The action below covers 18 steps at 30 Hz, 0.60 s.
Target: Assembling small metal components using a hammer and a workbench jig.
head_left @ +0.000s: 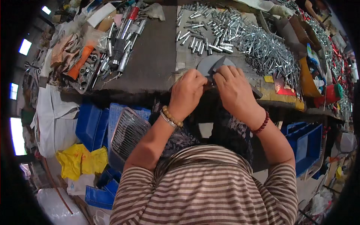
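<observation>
At the table's front edge my left hand [188, 91] is closed, its fingertips pinched together toward the right. Close beside it, my right hand [235, 89] is closed too, fingers curled downward. Whatever small piece lies between the fingertips is hidden by the fingers. Just beyond both hands lies a grey round disc [205, 64], with a dark grey flat wedge-shaped piece [218, 64] over it, next to my right fingers. Farther back, many short silvery metal tubes [202, 43] are scattered, and to their right is a heap of thin metal pins [268, 50].
Sockets and an orange-handled tool [80, 63] crowd the left, near a long dark-gripped tool [118, 52]. A yellow container [309, 80] and a red-green cup [333, 93] stand right. Blue crates [92, 125] and a wire rack [127, 133] sit below the table.
</observation>
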Available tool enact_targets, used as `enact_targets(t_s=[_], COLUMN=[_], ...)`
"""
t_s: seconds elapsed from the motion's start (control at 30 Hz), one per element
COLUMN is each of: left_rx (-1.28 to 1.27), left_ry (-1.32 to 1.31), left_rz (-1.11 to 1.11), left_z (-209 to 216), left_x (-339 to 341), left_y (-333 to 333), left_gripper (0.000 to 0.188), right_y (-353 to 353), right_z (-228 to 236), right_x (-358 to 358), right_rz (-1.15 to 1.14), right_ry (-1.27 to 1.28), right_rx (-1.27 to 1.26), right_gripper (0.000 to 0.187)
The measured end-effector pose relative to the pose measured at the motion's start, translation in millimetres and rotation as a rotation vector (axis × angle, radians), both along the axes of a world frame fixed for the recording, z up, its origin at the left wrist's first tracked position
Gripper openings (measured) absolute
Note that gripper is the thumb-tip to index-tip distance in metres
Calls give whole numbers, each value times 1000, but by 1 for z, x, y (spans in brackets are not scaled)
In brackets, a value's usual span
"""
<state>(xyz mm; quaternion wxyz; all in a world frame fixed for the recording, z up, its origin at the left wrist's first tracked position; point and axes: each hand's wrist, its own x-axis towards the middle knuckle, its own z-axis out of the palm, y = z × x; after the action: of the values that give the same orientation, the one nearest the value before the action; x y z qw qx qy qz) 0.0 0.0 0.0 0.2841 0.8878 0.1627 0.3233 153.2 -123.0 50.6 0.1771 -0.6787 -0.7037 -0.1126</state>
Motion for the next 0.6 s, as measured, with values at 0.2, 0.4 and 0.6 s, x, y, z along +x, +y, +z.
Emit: enact_targets(t_s=[0.2,0.4,0.6], left_rx=[18,-35,-35], left_ry=[-43,-28,-24], left_rz=[8,10,7], left_z=[-2,3,4], left_x=[0,-1,-2], left_y=[1,-5,-4], left_gripper=[12,10,9], right_y=[8,-12,-36], right_z=[-2,-18,-11], right_x=[1,5,35], right_rz=[25,-31,-246], right_ry=[-54,157,164], right_rx=[-38,103,16], right_gripper=[15,20,26])
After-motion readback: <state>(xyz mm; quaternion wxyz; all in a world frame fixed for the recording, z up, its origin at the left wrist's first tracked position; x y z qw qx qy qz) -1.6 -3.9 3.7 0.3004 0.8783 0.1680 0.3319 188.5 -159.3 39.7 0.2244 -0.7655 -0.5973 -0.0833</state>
